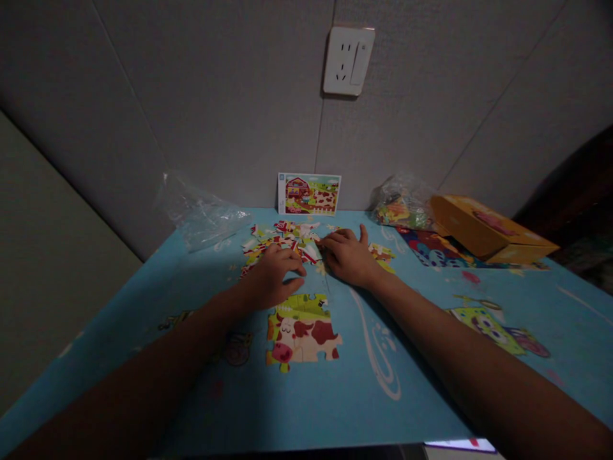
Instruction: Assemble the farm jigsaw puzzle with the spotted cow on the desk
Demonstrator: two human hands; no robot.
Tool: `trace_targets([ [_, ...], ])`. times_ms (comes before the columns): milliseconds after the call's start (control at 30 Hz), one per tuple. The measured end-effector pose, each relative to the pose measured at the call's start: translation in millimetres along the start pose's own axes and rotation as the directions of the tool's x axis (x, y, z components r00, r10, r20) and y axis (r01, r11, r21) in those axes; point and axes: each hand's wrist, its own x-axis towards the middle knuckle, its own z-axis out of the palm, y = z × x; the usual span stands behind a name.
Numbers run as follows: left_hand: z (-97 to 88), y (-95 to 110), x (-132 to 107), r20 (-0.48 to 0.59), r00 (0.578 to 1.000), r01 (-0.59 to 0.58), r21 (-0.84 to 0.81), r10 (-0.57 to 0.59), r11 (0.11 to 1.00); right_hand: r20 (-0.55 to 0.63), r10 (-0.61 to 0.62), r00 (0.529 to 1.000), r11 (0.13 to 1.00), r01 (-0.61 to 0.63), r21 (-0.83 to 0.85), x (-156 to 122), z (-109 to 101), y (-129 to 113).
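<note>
A pile of loose jigsaw pieces [287, 243] lies on the table in front of both hands. My left hand [271, 278] is at the pile's near side, its thumb apart from the curved fingers and nothing visible between them. At the pile's right edge, my right hand [352, 259] has most fingers bent together with one finger raised. Its fingertips touch the pieces, but whatever they grip is hidden. Nearer to me lies a joined puzzle section [304, 332] with a brown-and-white cow. More pieces [383, 254] show just beyond the right hand.
A farm picture card [310, 194] leans against the wall. Clear plastic wrapping [205, 214] lies at left. At right are a bag of pieces [402, 204], an open yellow box [498, 230] and a colourful sheet [426, 249]. A blue cartoon-print cover [306, 409] lies on the table.
</note>
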Motion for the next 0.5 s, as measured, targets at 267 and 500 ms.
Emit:
trace_targets([
  [267, -0.2, -0.8, 0.0, -0.005, 1.0, -0.003, 0.003, 0.003, 1.0, -0.035, -0.01, 0.999, 1.0, 0.009, -0.022, 1.7, 1.8, 2.0],
  [500, -1.1, -0.6, 0.7, -0.043, 0.999, -0.02, -0.004, 0.02, 1.0, -0.128, 0.056, 0.99, 0.998, -0.053, 0.021, 3.1, 0.2, 2.4],
])
